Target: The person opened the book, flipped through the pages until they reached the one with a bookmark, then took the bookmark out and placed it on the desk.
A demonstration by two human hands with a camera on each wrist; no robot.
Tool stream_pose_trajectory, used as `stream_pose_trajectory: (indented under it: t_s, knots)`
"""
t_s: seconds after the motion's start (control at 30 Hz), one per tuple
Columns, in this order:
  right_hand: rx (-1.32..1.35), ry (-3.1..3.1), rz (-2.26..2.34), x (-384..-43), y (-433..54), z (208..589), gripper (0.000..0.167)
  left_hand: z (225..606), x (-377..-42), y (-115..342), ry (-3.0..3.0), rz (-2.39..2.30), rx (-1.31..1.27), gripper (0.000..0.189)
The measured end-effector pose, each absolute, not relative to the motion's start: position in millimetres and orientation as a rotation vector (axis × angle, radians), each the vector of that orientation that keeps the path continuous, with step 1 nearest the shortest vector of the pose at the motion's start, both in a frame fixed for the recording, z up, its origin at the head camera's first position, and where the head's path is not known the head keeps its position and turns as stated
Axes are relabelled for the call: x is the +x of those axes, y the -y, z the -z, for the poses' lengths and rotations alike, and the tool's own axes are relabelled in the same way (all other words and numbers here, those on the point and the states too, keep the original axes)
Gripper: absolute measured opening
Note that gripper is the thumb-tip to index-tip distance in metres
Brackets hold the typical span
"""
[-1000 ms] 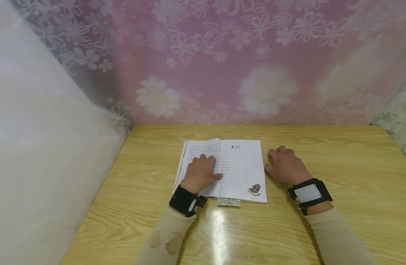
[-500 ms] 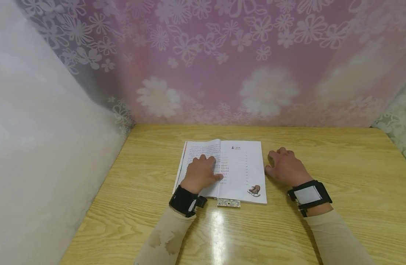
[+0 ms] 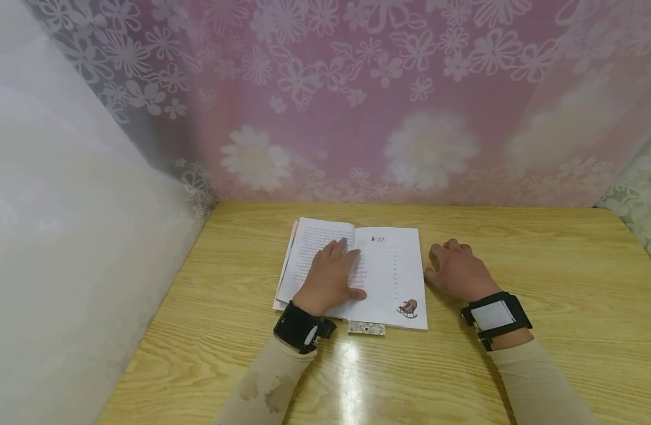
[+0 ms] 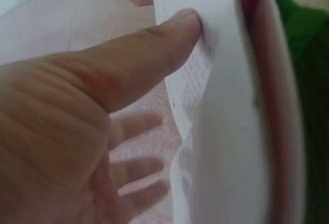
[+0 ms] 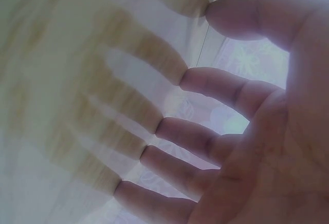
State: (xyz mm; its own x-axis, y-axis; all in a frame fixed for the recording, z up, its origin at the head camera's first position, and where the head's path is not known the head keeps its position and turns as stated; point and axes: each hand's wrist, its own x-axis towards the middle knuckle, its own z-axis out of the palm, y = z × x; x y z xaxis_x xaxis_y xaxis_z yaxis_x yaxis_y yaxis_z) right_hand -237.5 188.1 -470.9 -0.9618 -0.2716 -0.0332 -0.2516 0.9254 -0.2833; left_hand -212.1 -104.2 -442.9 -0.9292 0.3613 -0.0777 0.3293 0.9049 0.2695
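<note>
An open book (image 3: 391, 277) lies on the wooden table, its right page printed with a list and a small rocking-chair picture. My left hand (image 3: 327, 280) lies across the left page near the spine, fingers spread. In the left wrist view, its thumb (image 4: 177, 34) presses the paper by the fold, while the other fingers extend beyond. The left page (image 3: 317, 236) sits a little off the sheets beneath it, whose edges show at the left. Right of the book, my right hand (image 3: 460, 270) rests its fingertips (image 5: 167, 124) on the tabletop, holding nothing.
A patterned strip (image 3: 366, 328) sticks out under the book's near edge. The wooden table (image 3: 569, 265) reaches back to a pink flowered curtain (image 3: 357, 118). A pale wall or sheet (image 3: 81, 236) bounds the left side. Each wrist wears a black strap.
My left hand has slid slightly right and away from me. The left page has shifted up with its far corner raised, baring sheets beneath. My right hand stays put.
</note>
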Motion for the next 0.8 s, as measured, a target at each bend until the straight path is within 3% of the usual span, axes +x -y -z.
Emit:
stream_pose_trajectory:
  t_s: [0.8]
  knots:
    - [-0.412,-3.020,0.425,-235.8,-186.3,465.3,0.033,450.1,-211.6,101.3,-2.812,-0.502,0.487,0.086]
